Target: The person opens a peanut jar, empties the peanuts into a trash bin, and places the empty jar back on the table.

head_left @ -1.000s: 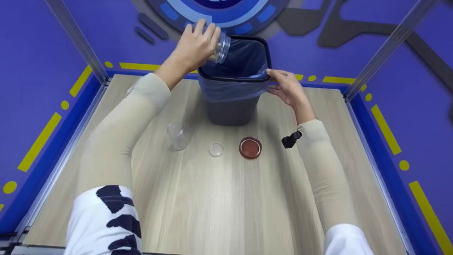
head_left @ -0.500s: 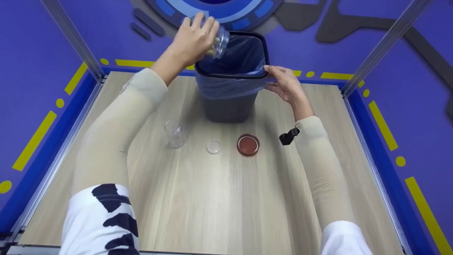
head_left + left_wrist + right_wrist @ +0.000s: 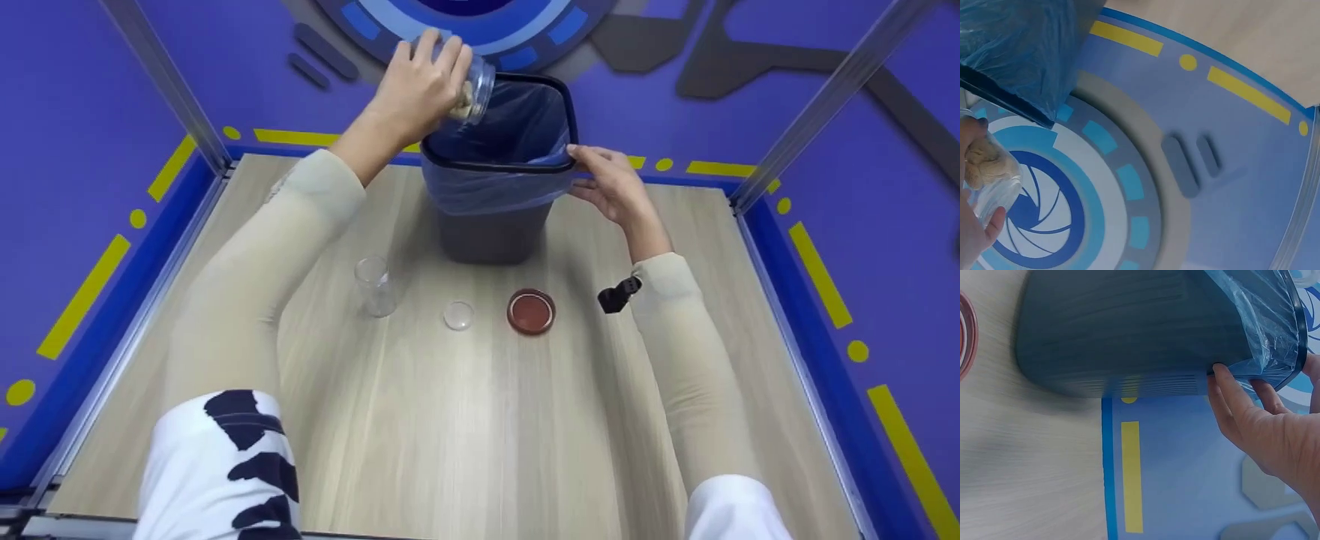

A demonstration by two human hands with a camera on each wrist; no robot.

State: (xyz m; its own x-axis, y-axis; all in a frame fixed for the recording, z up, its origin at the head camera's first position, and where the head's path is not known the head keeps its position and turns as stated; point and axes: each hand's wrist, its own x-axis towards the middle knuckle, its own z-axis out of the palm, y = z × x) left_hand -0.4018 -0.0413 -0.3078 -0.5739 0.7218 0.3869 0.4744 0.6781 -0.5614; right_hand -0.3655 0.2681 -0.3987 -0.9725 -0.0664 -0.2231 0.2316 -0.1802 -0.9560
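My left hand [image 3: 420, 91] grips a clear jar [image 3: 480, 84], tipped on its side above the left rim of the dark waste bin [image 3: 491, 238]. Tan, lumpy pieces [image 3: 988, 160] lie inside the jar; what they are I cannot tell. A bluish clear liner bag [image 3: 495, 193] is folded over the bin's black rim. On the bin's right side my right hand [image 3: 613, 187] pinches the rim and liner, thumb on top and fingers underneath, as the right wrist view [image 3: 1275, 430] also shows.
In front of the bin, a clear glass [image 3: 376, 286] stands at the left. A small transparent disc [image 3: 458, 316] and a reddish-brown lid [image 3: 531, 312] lie on the wooden table [image 3: 480, 435]. Blue-purple panels [image 3: 855, 150] enclose the back and sides.
The jar has shifted slightly up and right over the bin, and its pieces show nearer its mouth. My right hand keeps its hold on the rim.
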